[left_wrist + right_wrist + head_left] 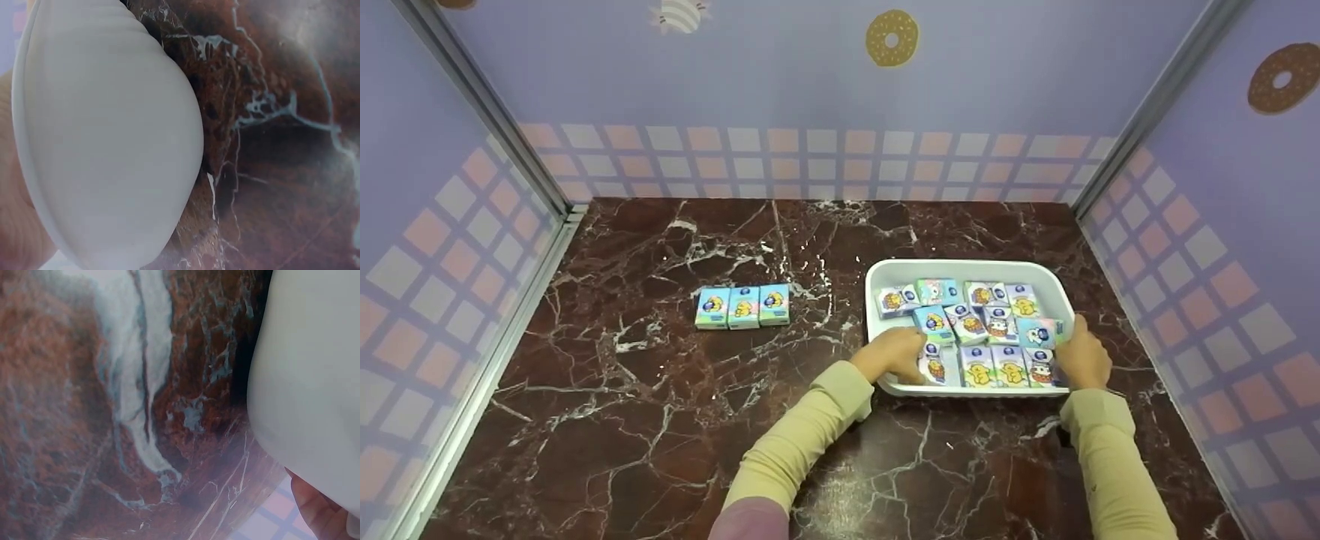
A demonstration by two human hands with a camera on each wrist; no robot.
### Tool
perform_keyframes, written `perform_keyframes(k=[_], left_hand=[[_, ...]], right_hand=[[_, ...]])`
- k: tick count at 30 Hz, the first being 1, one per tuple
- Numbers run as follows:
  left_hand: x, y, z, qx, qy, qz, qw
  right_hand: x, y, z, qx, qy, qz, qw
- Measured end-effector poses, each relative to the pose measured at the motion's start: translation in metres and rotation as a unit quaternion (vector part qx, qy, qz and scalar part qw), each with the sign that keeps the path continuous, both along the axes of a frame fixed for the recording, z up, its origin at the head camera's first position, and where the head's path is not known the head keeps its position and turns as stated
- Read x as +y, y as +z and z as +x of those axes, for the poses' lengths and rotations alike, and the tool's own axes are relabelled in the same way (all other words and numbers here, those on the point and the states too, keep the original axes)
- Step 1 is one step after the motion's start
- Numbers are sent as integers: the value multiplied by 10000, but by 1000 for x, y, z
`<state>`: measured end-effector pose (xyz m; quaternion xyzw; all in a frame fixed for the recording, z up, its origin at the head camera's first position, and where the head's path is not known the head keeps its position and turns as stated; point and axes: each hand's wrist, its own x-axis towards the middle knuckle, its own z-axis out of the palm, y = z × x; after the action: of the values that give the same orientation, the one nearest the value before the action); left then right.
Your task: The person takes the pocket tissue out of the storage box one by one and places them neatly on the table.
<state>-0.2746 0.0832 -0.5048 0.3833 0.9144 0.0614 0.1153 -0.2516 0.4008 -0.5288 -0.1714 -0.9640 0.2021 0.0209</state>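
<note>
A: What is at the centre?

B: A white tray (967,271), on the right-hand part of a dark marbled table (660,472). Inside lie about a dozen small cartoon-printed packets (977,367) in loose rows, a few of them crooked.

A: And the hands?

B: The right hand (1084,358) grasps the tray's right end, fingers outside the wall. The left hand (894,354) reaches over the left rim, fingers bent beside the front-left packet (935,369). Whether it pinches that packet or only touches it, I cannot tell.

A: How is this best done?

B: My judgement is that the person is steadying the tray and tidying its contents. The right grip should stay firm but not tip the tray; the left fingers should nudge the packets by their edges, squaring the crooked ones without denting them. Fingers could easily catch a neighbour in the tight front row.

A: Anything beyond the tray?

B: Well apart, to its left, three blue-and-green packets (744,309) stand side by side in a row. Lilac walls (780,82) with doughnut pictures (874,39) surround the table.

A: Any brand?

B: Many packets show a round dark-blue emblem, but its lettering is too small to read.
</note>
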Motion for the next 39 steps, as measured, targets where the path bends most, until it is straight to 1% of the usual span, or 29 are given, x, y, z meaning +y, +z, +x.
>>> perform_keyframes(k=[8,15,20,23,28,34,39], left_hand=[[-9,7,-1,104,-40,356,9993],[-17,11,0,210,-40,472,9987],[-23,18,-2,228,-6,628,9978],[-28,20,-4,178,61,775,9968],[-38,20,-7,59,242,1080,9938],[-51,20,-14,118,455,1497,9876],[-60,21,-17,73,663,1668,9837]], right_hand=[[0,2,0,-29,11,21,10000],[1,2,-1,-51,33,32,10000],[1,1,-1,-45,42,-9,10000],[2,1,0,-76,36,-32,10000],[1,0,0,-87,31,-21,10000],[1,1,1,-101,121,64,9999],[1,0,0,-109,91,82,9999]])
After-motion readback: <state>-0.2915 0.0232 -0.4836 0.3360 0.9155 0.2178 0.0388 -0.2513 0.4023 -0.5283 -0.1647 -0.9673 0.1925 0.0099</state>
